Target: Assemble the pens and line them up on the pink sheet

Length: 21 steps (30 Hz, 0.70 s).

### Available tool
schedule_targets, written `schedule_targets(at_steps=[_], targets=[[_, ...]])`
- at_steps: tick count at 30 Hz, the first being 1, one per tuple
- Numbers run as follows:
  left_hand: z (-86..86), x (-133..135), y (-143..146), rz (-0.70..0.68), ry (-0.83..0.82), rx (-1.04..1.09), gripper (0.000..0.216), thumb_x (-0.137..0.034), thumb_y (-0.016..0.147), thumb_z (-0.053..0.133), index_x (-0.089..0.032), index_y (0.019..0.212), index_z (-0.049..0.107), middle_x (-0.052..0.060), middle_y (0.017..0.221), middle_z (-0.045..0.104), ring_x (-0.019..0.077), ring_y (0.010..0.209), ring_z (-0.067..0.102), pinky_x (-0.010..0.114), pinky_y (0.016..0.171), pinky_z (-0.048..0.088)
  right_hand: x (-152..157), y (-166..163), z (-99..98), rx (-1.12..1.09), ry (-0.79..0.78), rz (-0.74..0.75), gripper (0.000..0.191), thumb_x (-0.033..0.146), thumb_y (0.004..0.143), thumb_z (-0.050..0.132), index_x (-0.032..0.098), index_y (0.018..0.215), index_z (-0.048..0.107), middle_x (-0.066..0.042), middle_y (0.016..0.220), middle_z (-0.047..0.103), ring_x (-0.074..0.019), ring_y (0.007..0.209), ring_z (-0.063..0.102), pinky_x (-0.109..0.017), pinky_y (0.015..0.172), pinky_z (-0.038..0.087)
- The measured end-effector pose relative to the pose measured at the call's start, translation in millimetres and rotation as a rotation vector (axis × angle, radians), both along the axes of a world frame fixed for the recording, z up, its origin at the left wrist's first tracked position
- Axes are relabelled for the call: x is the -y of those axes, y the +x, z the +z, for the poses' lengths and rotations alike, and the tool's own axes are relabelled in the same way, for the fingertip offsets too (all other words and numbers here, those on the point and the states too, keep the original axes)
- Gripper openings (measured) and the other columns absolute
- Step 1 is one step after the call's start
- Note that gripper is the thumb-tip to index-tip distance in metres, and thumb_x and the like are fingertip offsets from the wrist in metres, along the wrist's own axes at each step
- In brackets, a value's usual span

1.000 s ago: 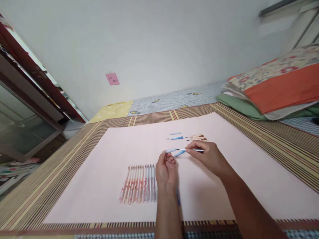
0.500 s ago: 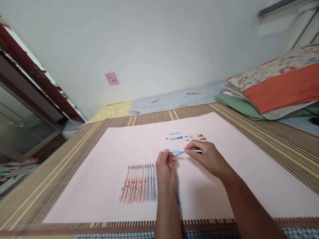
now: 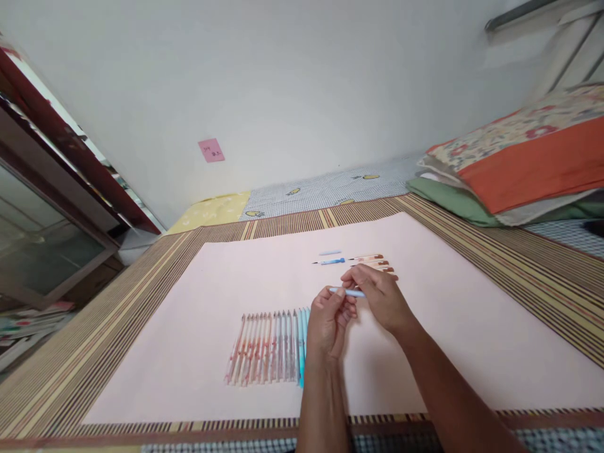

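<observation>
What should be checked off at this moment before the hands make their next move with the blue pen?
1. Both hands on the blue pen: ok; the left hand and right hand meet around it.
2. Pen clear of the pink sheet: ok, held above it.
3. Pen fully closed: cannot tell, fingers cover the joint.
4. Row of finished pens tidy: ok, side by side, blue ones at its right end.
5. Loose parts within reach: ok; a blue refill piece and brown-patterned pieces lie just beyond the hands.
</observation>
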<state>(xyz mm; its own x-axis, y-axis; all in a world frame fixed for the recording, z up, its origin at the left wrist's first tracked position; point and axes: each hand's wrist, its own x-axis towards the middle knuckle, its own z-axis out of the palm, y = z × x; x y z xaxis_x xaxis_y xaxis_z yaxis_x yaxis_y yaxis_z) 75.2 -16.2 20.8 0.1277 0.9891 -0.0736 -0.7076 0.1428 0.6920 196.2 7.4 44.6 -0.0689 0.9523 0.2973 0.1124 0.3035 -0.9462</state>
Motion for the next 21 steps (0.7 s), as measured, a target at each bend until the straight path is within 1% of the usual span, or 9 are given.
schedule_targets(at_steps=[3,6,8,10,12,13,16,18,21], targets=[[1.9,1,-3,0.01,0.01,-0.037,0.032,-0.033,0.069,0.085,-0.012,0.077,0.062,0.004,0.068,0.067,0.0084,0.056,0.056,0.02,0.057,0.045,-2,4,-1.2,-0.051,-0.035,0.041,0.048,0.065,0.088,0.053,0.019,0.082,0.068,-0.005,0.08,0.069,-0.0209,0.079,0.067,-0.032,0.076,0.054],[1.1,1,-1,0.03,-0.004,-0.026,0.032,-0.033,0.068,0.085,-0.012,0.077,0.062,0.004,0.069,0.067,0.0087,0.056,0.057,0.02,0.058,0.046,-3,9,2.1,-0.168,-0.091,0.067,0.054,0.071,0.084,0.054,0.018,0.083,0.069,-0.007,0.082,0.07,-0.0221,0.081,0.068,-0.035,0.08,0.055],[-1.0,0,2,0.032,-0.014,-0.001,0.031,-0.031,0.068,0.085,-0.013,0.077,0.062,0.004,0.069,0.067,0.0085,0.056,0.057,0.02,0.058,0.046,-3,12,5.3,-0.272,-0.136,0.087,0.062,0.076,0.085,0.045,0.018,0.084,0.068,-0.01,0.085,0.07,-0.0238,0.084,0.068,-0.038,0.082,0.055],[-3.5,-1,4,0.035,-0.021,0.028,0.028,-0.028,0.069,0.084,-0.012,0.077,0.063,0.005,0.07,0.067,0.0087,0.056,0.058,0.02,0.058,0.046,-4,16,6.8,-0.36,-0.168,0.113,0.072,0.081,0.086,0.03,0.019,0.086,0.067,-0.013,0.088,0.07,-0.0259,0.088,0.068,-0.041,0.085,0.055],[-5.4,-2,2,0.061,-0.044,0.094,0.023,-0.023,0.071,0.082,-0.011,0.079,0.064,0.005,0.07,0.067,0.0087,0.058,0.058,0.02,0.059,0.047,-7,22,4.6,-0.404,-0.173,0.106,0.08,0.082,0.085,0.017,0.019,0.088,0.066,-0.015,0.091,0.07,-0.0275,0.093,0.068,-0.042,0.087,0.054],[-5.7,-3,0,0.085,-0.068,0.154,0.02,-0.021,0.072,0.08,-0.011,0.08,0.065,0.005,0.07,0.067,0.0083,0.059,0.058,0.019,0.059,0.047,-10,25,2.1,-0.413,-0.173,0.08,0.081,0.082,0.085,0.015,0.019,0.09,0.065,-0.015,0.093,0.07,-0.0278,0.096,0.067,-0.042,0.088,0.054],[-4.4,-7,-9,0.183,-0.155,0.34,0.01,-0.014,0.076,0.075,-0.011,0.08,0.066,0.003,0.071,0.064,0.0064,0.059,0.057,0.016,0.058,0.046,-16,28,-6.9,-0.428,-0.197,-0.007,0.074,0.079,0.087,0.024,0.019,0.097,0.066,-0.016,0.101,0.07,-0.0278,0.102,0.066,-0.04,0.087,0.055],[-3.3,-8,-13,0.227,-0.174,0.368,0.005,-0.013,0.079,0.071,-0.011,0.08,0.066,0.003,0.072,0.064,0.0065,0.06,0.058,0.016,0.056,0.046,-18,23,-9.7,-0.44,-0.217,-0.009,0.073,0.078,0.089,0.025,0.019,0.104,0.066,-0.017,0.109,0.07,-0.028,0.106,0.066,-0.04,0.086,0.055],[-4.7,-7,-8,0.233,-0.211,0.34,0.005,-0.012,0.079,0.071,-0.011,0.079,0.066,0.004,0.072,0.065,0.0071,0.059,0.059,0.017,0.056,0.047,-14,6,-6.7,-0.48,-0.184,-0.016,0.073,0.074,0.092,0.022,0.019,0.111,0.066,-0.017,0.118,0.069,-0.0276,0.115,0.063,-0.04,0.091,0.053]])
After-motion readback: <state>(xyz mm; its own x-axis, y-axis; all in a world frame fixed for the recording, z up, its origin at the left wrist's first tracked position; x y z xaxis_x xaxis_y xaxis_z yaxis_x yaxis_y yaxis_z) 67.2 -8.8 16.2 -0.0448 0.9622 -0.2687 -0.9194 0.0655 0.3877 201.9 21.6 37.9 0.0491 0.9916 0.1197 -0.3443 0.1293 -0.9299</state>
